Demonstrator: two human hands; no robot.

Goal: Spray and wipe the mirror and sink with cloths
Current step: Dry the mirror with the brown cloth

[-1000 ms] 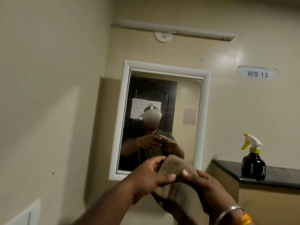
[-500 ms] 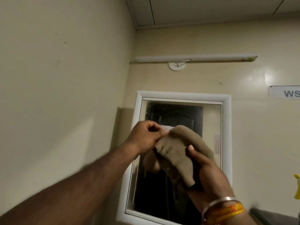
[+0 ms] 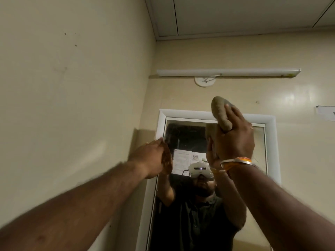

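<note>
head view: a bunched brown cloth (image 3: 221,114) was clamped in the right hand (image 3: 233,136) at the mirror (image 3: 188,138) top edge. left hand (image 3: 151,158) was laid at the frame's left side; finger state could not be told.

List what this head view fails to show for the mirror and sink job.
- Sink: out of frame, below the bottom edge.
- Spray bottle: not in view.
- Left hand: motion-blurred at the mirror frame; contact unclear.
- Cloth: lower part hidden by the right hand.
- Wall label: cut by the right edge.
</note>
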